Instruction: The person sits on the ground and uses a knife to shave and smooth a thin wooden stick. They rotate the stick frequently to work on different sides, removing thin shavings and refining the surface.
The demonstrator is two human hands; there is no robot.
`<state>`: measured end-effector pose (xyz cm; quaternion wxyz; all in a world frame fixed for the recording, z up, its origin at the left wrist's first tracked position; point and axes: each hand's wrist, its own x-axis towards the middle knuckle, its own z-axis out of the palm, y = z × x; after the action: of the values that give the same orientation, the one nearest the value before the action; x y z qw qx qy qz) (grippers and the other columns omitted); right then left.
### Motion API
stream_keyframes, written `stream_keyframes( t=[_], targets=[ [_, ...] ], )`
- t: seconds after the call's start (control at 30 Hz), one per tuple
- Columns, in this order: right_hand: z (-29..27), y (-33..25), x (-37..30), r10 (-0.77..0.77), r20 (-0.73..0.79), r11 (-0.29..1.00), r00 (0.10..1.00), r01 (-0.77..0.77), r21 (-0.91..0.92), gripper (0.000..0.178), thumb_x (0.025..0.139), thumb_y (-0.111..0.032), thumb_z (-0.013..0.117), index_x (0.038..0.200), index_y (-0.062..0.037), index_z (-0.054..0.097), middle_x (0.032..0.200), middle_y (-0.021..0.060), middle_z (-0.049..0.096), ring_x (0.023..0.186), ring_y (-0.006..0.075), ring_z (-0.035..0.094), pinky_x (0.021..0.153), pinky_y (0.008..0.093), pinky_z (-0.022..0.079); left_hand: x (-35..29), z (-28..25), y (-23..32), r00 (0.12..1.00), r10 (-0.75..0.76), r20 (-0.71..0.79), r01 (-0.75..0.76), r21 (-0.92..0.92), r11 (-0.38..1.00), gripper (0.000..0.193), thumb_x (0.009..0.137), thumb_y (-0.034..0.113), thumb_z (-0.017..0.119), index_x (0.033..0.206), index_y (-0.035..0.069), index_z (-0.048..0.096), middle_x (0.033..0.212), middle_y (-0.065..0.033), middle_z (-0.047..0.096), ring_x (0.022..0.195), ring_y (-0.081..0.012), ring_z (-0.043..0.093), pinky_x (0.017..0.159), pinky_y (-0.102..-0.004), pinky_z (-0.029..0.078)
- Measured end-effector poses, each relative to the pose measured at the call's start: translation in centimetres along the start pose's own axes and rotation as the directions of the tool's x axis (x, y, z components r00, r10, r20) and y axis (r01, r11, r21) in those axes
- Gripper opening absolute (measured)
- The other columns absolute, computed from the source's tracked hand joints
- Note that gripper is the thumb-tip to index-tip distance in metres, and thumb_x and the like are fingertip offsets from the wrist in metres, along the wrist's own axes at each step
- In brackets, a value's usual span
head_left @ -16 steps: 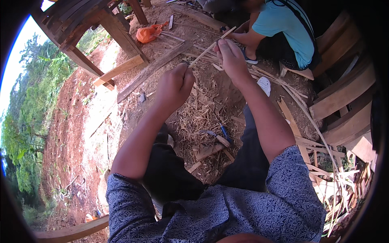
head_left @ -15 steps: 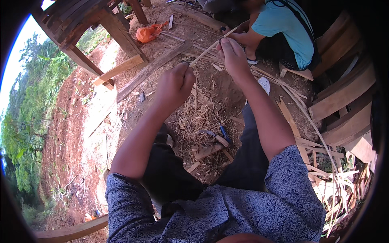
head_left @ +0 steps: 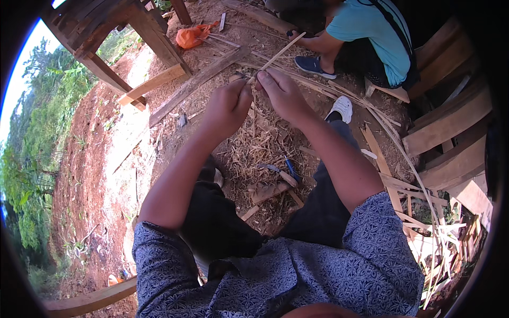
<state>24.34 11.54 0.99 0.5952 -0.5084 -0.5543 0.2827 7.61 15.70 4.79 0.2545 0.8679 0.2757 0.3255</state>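
Both hands, left hand (head_left: 227,106) and right hand (head_left: 282,93), pinch a thin bamboo strip (head_left: 281,52) between them; steady, even pulling likely splits it cleanly.

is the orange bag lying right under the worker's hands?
No. The orange bag lies far up by the wooden post, well apart from the left hand and right hand holding the bamboo strip.

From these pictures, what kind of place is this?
Probably an outdoor rural work yard: bare red earth, trees, rough wooden posts, and shavings under both hands holding a strip.
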Motion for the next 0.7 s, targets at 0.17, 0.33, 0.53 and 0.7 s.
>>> stream_keyframes(
  t=[0.17,0.33,0.53,0.7],
  targets=[
    [-0.9,-1.0,0.6,-0.084,0.146,0.995,0.986,0.092,-0.049,0.032,0.099,-0.027,0.049,0.081,-0.0039,0.061,0.072,0.0017,0.057,0.068,0.0124,0.052,0.065,0.0303,0.042,0.2,-0.8,-2.9,0.997,-0.004,0.072,0.023,-0.259,0.966,0.045,0.102,0.039,0.039,0.093,-0.001,0.059,0.069,-0.0145,0.058,0.059,-0.0248,0.058,0.056,-0.0399,0.044],
    [2.9,-1.6,-3.4,0.114,0.49,0.991,0.864,-0.135,0.007,0.032,0.098,-0.028,0.05,0.082,-0.0038,0.064,0.074,0.0032,0.059,0.07,0.0118,0.054,0.067,0.0296,0.043,1.1,-2.1,-3.0,0.926,-0.352,0.14,0.357,-0.631,0.689,0.053,0.103,0.051,0.033,0.106,0.003,0.057,0.075,-0.0056,0.057,0.063,-0.0107,0.053,0.054,-0.0269,0.041],
    [4.3,-2.9,-5.2,0.131,0.673,0.987,0.728,-0.162,-0.017,0.033,0.1,-0.028,0.049,0.086,-0.0023,0.064,0.079,0.0045,0.063,0.076,0.0125,0.057,0.072,0.0299,0.045,0.0,-1.9,-2.6,0.932,-0.297,0.206,0.361,-0.51,0.781,0.036,0.104,0.039,0.042,0.094,0.006,0.052,0.062,-0.0002,0.049,0.05,-0.0095,0.044,0.048,-0.0255,0.036],
    [4.0,-2.2,-3.7,0.203,0.522,0.923,0.829,-0.34,0.181,0.031,0.101,-0.026,0.048,0.09,-0.0015,0.063,0.083,0.0027,0.063,0.079,0.0111,0.057,0.073,0.0271,0.045,0.1,-0.7,-3.6,0.953,-0.272,0.132,0.3,-0.529,0.794,0.038,0.104,0.036,0.041,0.079,0.008,0.047,0.059,0.0,0.043,0.05,-0.0099,0.04,0.048,-0.0271,0.033]
  ],
)
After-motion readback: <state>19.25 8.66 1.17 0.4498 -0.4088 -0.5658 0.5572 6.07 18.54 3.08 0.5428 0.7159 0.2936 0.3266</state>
